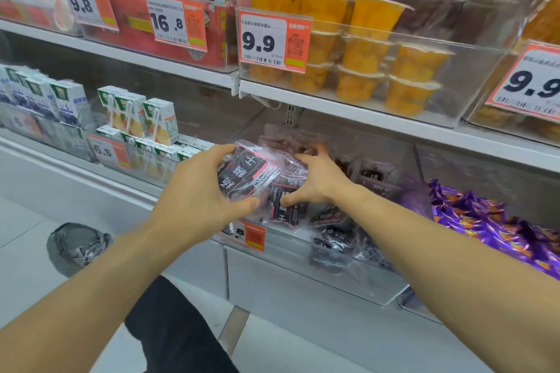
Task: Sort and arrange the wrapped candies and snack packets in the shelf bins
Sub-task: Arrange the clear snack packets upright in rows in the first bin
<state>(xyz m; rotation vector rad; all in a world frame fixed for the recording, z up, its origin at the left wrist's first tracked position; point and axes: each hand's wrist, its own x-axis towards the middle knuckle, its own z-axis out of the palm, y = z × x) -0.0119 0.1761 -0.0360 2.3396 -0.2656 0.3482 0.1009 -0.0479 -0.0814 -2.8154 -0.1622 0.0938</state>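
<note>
Left hand (197, 191) gripping dark packet (247, 174) by its edges; right hand (315, 180), fingers spread, pressing packets in bin (378, 288). Likely light, soft, slippery film; best pinched at sealed edges.

White metal shelves (348, 109) run across a shop aisle, fronted by clear bins bearing orange price tags (274, 41). The upper shelf holds orange fruit cups (363, 70); juice cartons (142, 119) stand at the lower shelf's left end. The floor (27, 266) below is pale grey tile, evenly lit.
</note>
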